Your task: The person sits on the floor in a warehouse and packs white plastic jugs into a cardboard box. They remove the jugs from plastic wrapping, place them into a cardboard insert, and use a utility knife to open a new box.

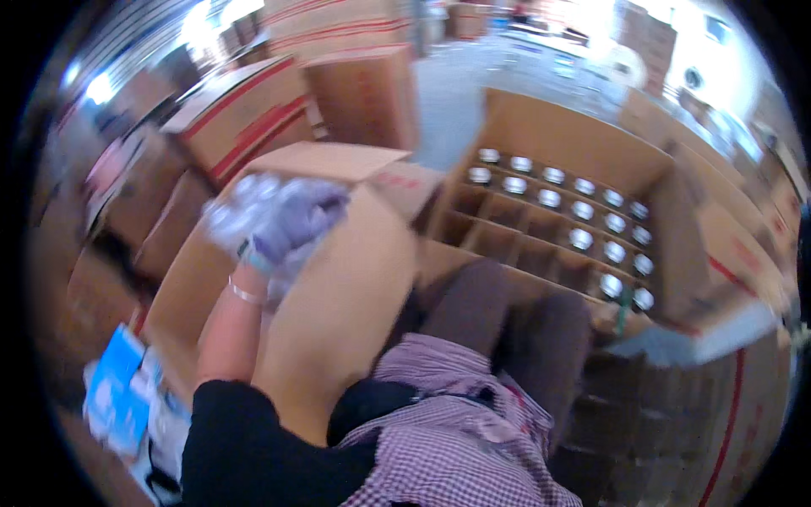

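Note:
My left hand, in a pale purple glove, is at the mouth of an open cardboard carton on the left. Crumpled, shiny clear plastic lies against the hand. Motion smears the fingers, so their grip is unclear. To the right stands a second open carton with cardboard dividers. Several jars or bottles with silvery lids fill its far and right cells, while its near left cells show no lids. My right hand is not in view.
Closed cartons with red stripes are stacked at the back left. More cartons stand at the right. A blue-and-white packet lies at the lower left. Grey floor shows behind the two open cartons.

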Available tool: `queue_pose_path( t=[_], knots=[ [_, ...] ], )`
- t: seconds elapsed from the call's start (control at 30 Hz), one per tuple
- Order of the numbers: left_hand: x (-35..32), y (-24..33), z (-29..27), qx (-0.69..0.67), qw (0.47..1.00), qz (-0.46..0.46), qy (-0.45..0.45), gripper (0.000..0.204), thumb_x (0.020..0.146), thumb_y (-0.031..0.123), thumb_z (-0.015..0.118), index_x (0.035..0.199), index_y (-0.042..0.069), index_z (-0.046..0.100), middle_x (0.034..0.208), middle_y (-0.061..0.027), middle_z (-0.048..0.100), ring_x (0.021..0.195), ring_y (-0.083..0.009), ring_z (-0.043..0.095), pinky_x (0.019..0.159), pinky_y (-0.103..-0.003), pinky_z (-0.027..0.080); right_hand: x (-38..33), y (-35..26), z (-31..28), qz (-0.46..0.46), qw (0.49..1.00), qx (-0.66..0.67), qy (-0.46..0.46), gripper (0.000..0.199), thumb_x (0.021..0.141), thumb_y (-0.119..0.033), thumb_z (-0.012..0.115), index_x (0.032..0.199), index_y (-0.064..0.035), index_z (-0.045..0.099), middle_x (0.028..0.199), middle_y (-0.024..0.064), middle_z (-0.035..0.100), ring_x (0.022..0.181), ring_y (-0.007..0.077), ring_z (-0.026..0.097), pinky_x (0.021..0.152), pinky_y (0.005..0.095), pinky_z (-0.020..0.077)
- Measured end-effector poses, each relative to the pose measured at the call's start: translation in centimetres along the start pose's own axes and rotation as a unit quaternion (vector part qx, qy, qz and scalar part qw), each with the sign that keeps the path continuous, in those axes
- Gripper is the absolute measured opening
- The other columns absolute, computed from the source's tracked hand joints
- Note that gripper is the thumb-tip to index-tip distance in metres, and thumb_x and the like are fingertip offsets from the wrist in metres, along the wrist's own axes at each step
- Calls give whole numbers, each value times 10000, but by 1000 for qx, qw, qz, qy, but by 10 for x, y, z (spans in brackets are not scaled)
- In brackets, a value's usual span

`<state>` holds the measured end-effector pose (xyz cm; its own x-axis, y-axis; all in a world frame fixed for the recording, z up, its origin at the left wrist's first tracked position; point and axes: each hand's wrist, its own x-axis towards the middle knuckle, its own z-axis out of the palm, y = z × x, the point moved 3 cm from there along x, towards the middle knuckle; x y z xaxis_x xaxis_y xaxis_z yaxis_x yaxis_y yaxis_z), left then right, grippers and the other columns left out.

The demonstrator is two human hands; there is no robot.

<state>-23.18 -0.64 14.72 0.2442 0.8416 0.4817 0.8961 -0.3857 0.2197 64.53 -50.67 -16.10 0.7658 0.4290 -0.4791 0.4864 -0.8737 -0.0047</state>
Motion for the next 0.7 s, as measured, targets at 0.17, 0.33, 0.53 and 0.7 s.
queue_pose_path(
  t=[0.17,0.33,0.53,0.7],
  knots=[
    [-153,-182,-82,219,881,-399,-128,505,829,531,715,993,54,743,979,-204,734,858,-306,710,783,-434,535,37,-106,-114,-136,989,-48,18,641,875,-431,735,1439,-187,554,1375,229,596,1251,417,577,1008,576,471],
    [-213,-153,-8,20,839,-476,-263,693,694,500,825,1213,69,670,1126,-169,710,1028,-349,677,926,-448,530,-11,-308,-186,-373,918,16,135,490,861,-327,724,1272,-91,603,1250,214,622,1145,401,603,942,511,485],
    [-230,-113,-1,41,872,-487,1,936,564,288,930,1357,69,483,1227,-169,636,1130,-359,636,956,-420,522,-146,-550,-188,-621,779,12,82,399,804,-175,713,1151,4,631,1099,206,643,1023,390,637,877,431,518],
    [-143,-26,-99,127,927,-245,256,753,590,249,897,1224,29,557,1156,-160,640,1063,-373,627,914,-418,516,-278,-649,-178,-750,658,64,19,452,780,-144,732,1206,-29,633,1201,186,643,1100,373,640,960,407,516]
  ],
)
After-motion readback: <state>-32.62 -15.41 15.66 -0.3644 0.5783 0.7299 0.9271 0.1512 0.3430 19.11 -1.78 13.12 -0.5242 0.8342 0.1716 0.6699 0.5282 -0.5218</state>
